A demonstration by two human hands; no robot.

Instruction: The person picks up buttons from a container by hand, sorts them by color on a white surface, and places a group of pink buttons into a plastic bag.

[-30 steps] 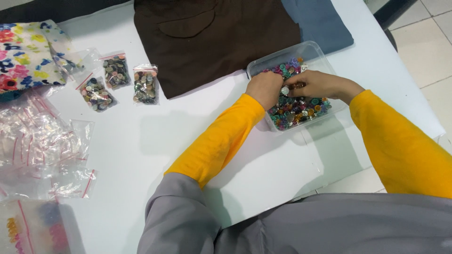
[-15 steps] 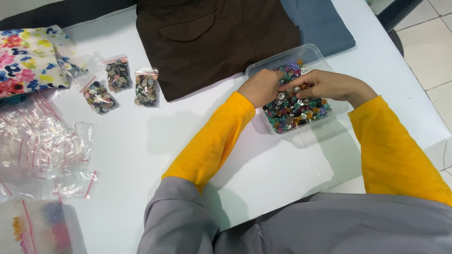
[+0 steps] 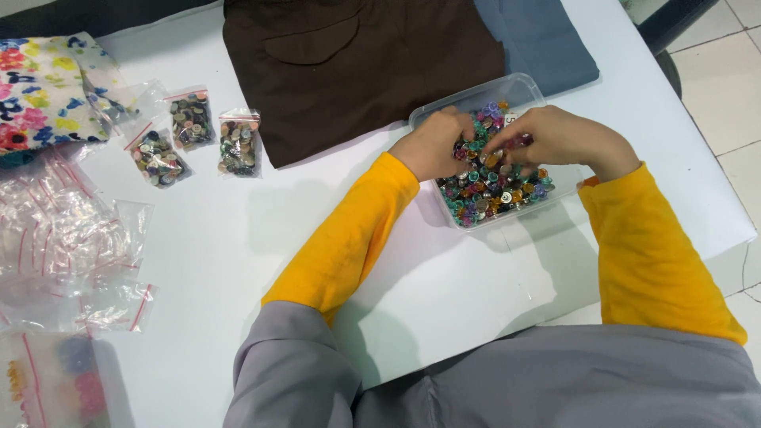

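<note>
Reaching into the tub point(image 3: 519, 91), I see both hands buried in the buttons point(image 3: 487, 194): left hand point(image 3: 434, 144) curled with fingers down among them, right hand point(image 3: 555, 139) pinching at the pile, though I cannot tell what either grip holds. That clear tub sits on the white bench point(image 3: 238, 230), touching the brown cloth point(image 3: 357, 63). Three small bags point(image 3: 194, 139) of buttons lie well apart, left, near empty bags point(image 3: 55, 246).

Left of the 1 dark brown folded cloth point(image 3: 365, 67) lie 3 small clear zip bags filled with buttons point(image 3: 192, 119). Right of it sit 1 blue-grey cloth point(image 3: 547, 40) and 1 clear rectangular plastic tub point(image 3: 507, 91) of coloured buttons, with 2 hands point(image 3: 432, 143) inside.
</note>
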